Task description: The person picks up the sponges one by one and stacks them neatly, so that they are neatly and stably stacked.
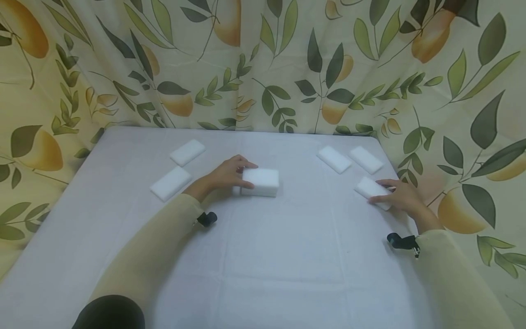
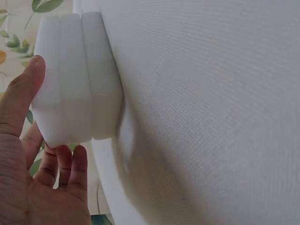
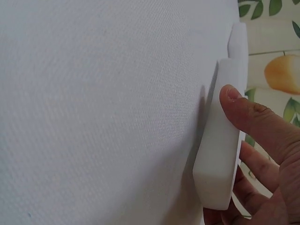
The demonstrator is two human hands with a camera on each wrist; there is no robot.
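Note:
Near the middle of the table stands a stack of white sponges [image 1: 263, 183]; the left wrist view shows three sponges [image 2: 75, 79] pressed flat together. My left hand [image 1: 230, 172] holds the stack's left end, its thumb on the near side of the top sponge and the other fingers round the end and far side. At the right, my right hand [image 1: 400, 198] grips a single white sponge [image 1: 371, 192] by its long sides, thumb on the near side. In the right wrist view that sponge [image 3: 218, 140] lies low at the cloth, fingers partly hidden behind it.
Two white sponges, one farther [image 1: 187, 152] and one nearer [image 1: 170, 183], lie flat at the left. Two more, one left [image 1: 334, 159] and one right [image 1: 366, 160], lie at the back right. A white cloth [image 1: 283, 256] covers the table; a patterned curtain [image 1: 271, 68] hangs behind.

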